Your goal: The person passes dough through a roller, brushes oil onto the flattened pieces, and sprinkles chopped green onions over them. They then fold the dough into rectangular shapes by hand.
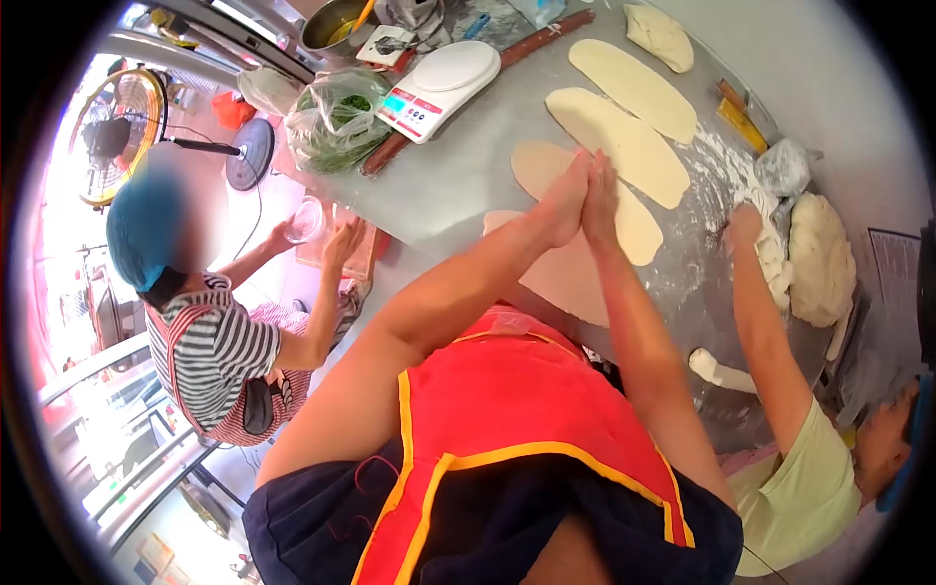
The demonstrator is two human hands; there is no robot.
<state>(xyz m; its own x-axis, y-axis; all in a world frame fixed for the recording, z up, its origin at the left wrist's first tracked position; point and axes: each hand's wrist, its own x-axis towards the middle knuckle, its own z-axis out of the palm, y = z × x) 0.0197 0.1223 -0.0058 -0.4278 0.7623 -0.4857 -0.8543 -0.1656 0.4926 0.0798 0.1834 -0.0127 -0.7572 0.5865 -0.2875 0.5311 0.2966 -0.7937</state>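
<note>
Steel tabletop (pixel 458 185), dusted with flour, carries 4 pale flattened oval dough sheets (pixel 624 146). Just above them, the left hand (pixel 565 205) and right hand (pixel 601 200) press palm to palm, fingers straight, grasping nothing visible. At 3 o'clock a co-worker's hand (pixel 746 226) touches a large white dough mound (pixel 821 258). At 11 o'clock sits a white digital scale (pixel 444 83).

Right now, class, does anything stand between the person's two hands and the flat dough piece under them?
Nothing visible does. The left hand and right hand, pressed palm to palm, sit over the dough piece; a co-worker's hand is off aside.
</note>
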